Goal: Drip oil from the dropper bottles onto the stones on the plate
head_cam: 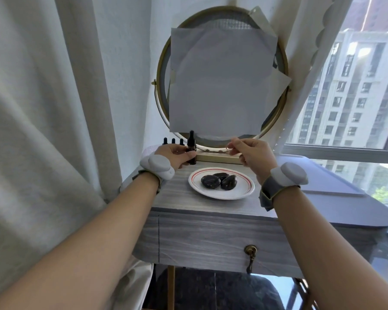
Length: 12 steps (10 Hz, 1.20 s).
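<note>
Three glossy black stones (218,181) lie together on a white plate (244,189) with a red rim line, set on the grey wooden table. My left hand (175,155) grips a dark dropper bottle (191,145) with a black rubber cap, held upright just behind the plate's left side. My right hand (251,152) hovers to the right of the bottle, above the plate's far edge, fingers curled with thumb and forefinger pinched; nothing shows between them. Three more dropper bottles (173,141) stand in a row behind my left hand, only their black caps showing.
A round gold-framed mirror (164,63) covered with paper sheets stands on a wooden base right behind the plate. White curtains hang on the left. A window is on the right. The table (211,233) has a front drawer with a brass pull (250,253).
</note>
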Each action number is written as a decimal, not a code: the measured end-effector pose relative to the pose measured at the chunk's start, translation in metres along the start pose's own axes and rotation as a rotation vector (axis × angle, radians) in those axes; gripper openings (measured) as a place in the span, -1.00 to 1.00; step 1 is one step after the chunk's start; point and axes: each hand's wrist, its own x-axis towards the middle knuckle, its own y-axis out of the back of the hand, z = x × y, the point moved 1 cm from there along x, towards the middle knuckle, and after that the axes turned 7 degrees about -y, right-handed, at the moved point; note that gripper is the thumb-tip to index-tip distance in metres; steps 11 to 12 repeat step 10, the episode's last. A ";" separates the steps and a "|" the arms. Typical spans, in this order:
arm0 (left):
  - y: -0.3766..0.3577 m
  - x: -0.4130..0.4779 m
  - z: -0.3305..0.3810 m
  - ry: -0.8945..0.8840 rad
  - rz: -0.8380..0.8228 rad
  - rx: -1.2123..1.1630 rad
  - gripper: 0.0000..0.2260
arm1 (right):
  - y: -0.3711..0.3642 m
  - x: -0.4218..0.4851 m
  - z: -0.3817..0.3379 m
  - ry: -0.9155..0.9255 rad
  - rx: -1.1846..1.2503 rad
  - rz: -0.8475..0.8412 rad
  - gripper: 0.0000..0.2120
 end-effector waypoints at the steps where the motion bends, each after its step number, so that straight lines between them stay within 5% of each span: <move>1: -0.012 0.023 -0.003 -0.001 -0.032 0.069 -0.75 | -0.001 0.023 0.004 -0.009 -0.019 0.008 -0.75; 3: -0.035 0.043 -0.022 0.005 -0.083 0.191 -0.82 | 0.001 0.043 0.013 0.003 -0.078 -0.014 -0.75; 5: -0.042 0.063 -0.035 0.020 -0.119 0.476 -0.63 | 0.005 0.051 0.017 0.026 -0.043 0.005 -0.73; 12: -0.044 0.070 -0.051 0.079 -0.138 0.363 -0.65 | 0.004 0.052 0.024 0.077 -0.105 0.026 -0.75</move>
